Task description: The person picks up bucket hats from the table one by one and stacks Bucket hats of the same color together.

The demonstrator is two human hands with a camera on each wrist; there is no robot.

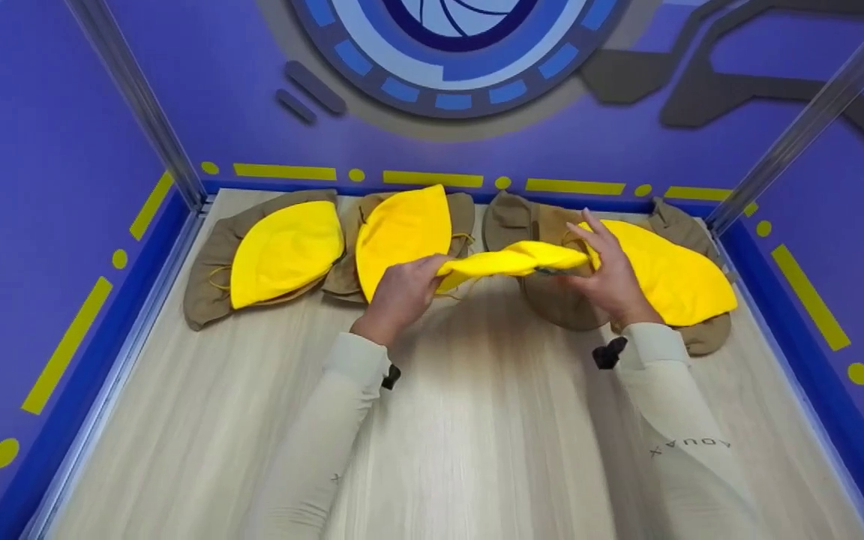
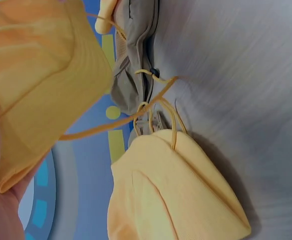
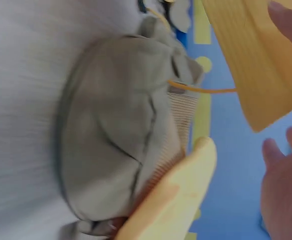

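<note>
L fingers grip hat; brn/yel. hats line far tbl edge.

Brown cloth hats lie on the pale wood-grain table.

Left hand and right hand, bare. Left sleeve and right sleeve: long, pale beige-grey, creased cloth; broad, smooth, paler left cuff and right cuff. Right sleeve printed with dark lettering, apparently "AQUA", upside down, small x beside it. Left sleeve: one small x. Small black fitting at left cuff's right edge; black, blocky attachment at right cuff's left edge.
</note>
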